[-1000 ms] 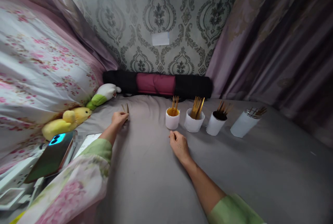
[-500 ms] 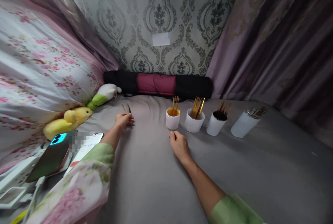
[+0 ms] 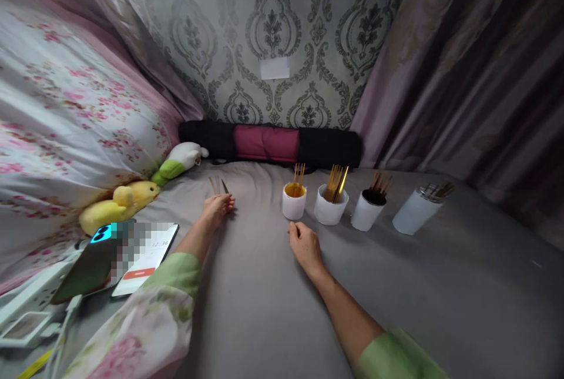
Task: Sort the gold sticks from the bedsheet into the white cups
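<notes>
My left hand [image 3: 215,210] is closed around several thin sticks [image 3: 215,184], whose tips fan out above the fingers; one looks darker and pointed. My right hand [image 3: 305,247] rests on the grey sheet with its fingers curled and nothing visible in them. Just beyond it stands a white cup with a yellow inside [image 3: 294,205], holding a few upright sticks. To its right, a wider white cup [image 3: 329,212] carries a thick bunch of sticks. A dark-mouthed white cup [image 3: 364,218] with brown sticks follows, then a taller white container [image 3: 412,214] with sticks across its top.
On the left lie a dark phone [image 3: 83,270], a phone with a lit white screen [image 3: 147,261], a power strip [image 3: 39,285] and a yellow plush toy [image 3: 118,205]. A green and white plush [image 3: 180,158] sits behind. A black and maroon roll [image 3: 267,143] lies along the wall.
My left hand, still holding the sticks, has moved slightly to the right. My right hand stays almost where it was. The view has shifted a little.
</notes>
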Available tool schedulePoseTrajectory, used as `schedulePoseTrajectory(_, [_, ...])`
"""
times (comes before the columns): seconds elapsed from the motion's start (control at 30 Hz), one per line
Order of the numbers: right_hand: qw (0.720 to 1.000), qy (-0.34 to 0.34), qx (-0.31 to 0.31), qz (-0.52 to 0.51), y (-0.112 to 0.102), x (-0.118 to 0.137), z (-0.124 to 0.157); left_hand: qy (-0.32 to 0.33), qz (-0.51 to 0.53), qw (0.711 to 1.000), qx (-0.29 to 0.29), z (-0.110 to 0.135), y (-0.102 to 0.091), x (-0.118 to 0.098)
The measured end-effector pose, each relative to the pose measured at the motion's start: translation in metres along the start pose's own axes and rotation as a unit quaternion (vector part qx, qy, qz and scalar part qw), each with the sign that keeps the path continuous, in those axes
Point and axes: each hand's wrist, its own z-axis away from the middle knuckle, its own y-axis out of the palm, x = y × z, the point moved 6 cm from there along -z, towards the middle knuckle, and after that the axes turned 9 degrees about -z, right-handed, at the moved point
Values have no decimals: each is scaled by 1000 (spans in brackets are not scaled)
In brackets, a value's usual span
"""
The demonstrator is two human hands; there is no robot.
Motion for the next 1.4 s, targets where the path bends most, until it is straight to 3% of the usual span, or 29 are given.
schedulePoseTrajectory(0.7, [1000,-9,-2,4,2,-2,-1,-26,134,988,66,40,20,9])
schedulePoseTrajectory(1.4, [1000,-26,-3,-4,2,-1,-2,25,140,984,110,92,38,30])
